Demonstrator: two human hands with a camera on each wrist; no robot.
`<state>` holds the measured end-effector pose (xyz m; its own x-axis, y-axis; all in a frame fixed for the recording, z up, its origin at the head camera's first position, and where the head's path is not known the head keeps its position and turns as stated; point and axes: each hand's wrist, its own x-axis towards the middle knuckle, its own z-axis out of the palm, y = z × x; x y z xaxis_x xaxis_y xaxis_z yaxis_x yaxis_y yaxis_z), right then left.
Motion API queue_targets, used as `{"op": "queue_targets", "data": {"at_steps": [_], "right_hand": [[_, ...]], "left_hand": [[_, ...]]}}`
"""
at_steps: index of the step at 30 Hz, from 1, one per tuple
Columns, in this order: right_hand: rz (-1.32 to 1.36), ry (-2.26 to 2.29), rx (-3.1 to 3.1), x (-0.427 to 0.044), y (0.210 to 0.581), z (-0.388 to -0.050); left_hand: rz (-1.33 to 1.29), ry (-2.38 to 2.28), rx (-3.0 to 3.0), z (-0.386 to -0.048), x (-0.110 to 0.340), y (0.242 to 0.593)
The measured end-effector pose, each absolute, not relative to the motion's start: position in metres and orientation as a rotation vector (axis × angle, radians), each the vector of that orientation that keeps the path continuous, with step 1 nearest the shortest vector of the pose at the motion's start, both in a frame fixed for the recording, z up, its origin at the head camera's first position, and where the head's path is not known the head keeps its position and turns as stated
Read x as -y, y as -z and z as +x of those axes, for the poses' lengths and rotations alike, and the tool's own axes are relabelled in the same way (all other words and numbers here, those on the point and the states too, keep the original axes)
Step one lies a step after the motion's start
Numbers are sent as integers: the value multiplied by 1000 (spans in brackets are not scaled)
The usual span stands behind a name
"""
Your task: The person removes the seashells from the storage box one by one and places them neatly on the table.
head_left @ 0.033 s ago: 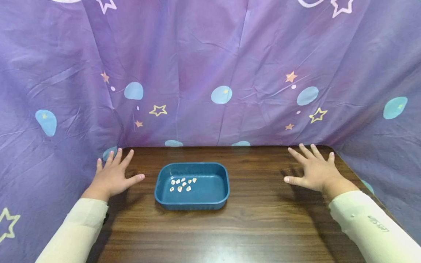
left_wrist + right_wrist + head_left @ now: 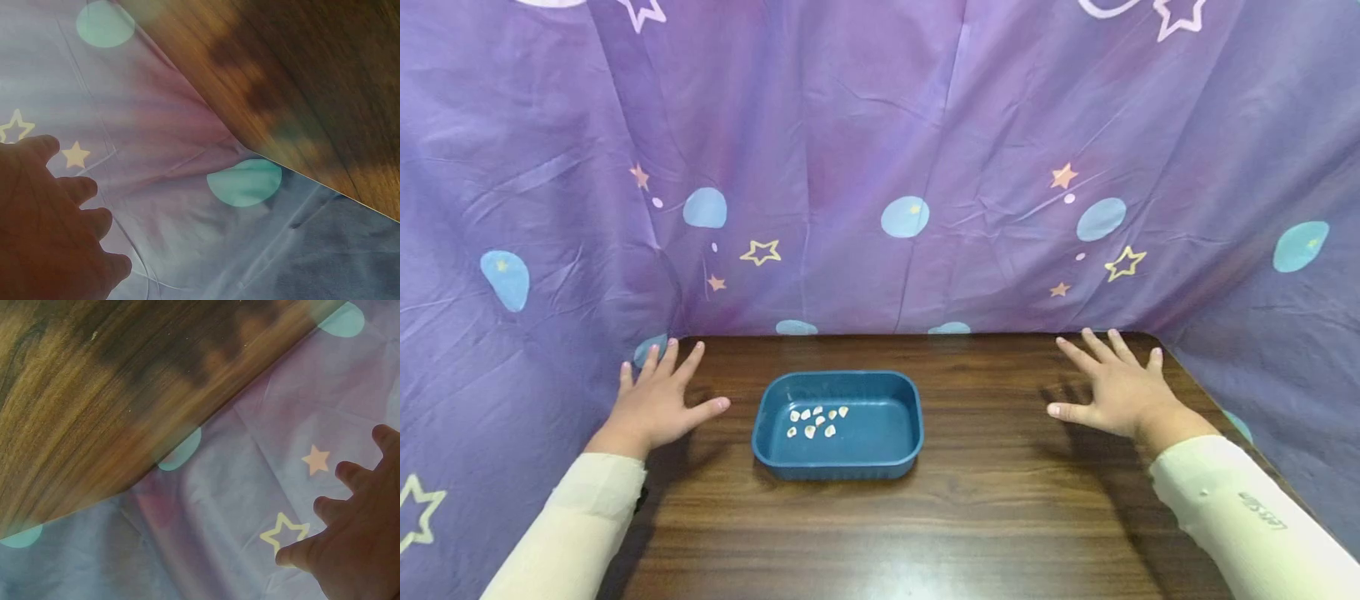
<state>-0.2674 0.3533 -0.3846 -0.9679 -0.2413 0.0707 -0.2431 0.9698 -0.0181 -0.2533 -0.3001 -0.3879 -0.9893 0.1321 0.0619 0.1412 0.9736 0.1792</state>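
A blue rectangular tray [image 2: 857, 471] with raised sides stands on the wooden table, left of the middle in the head view. Several small whitish pieces [image 2: 810, 432] lie in its left half; they are too small to tell their kind. To the tray's left, my left hand [image 2: 655, 407] is held over the table's left edge with its fingers spread, holding nothing. My right hand [image 2: 1123, 392] is well to the tray's right, fingers also spread and nothing held. In the wrist views, the left hand [image 2: 56, 231] and right hand [image 2: 356, 531] show only in part, against the cloth.
The dark brown wooden table [image 2: 985, 533] has rounded back corners. A purple cloth [image 2: 850, 125] printed with stars and blue ovals hangs behind the table and along both sides. Shadows of the hands fall on the tabletop. Pale sleeves [image 2: 572, 517] cover both forearms.
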Motion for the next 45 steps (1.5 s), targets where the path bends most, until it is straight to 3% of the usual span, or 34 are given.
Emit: {"op": "queue_targets", "data": {"at_steps": [13,24,45], "right_hand": [[514,-314,2856,-343,390,-271],[637,-637,2622,-309,385,-274],[761,-828,2648,-242,376,-295]], "left_hand": [[-283,356,3013,-248,293,396],[-438,536,2931,-237,268,399],[-564,774,3015,-233,232,420]]}}
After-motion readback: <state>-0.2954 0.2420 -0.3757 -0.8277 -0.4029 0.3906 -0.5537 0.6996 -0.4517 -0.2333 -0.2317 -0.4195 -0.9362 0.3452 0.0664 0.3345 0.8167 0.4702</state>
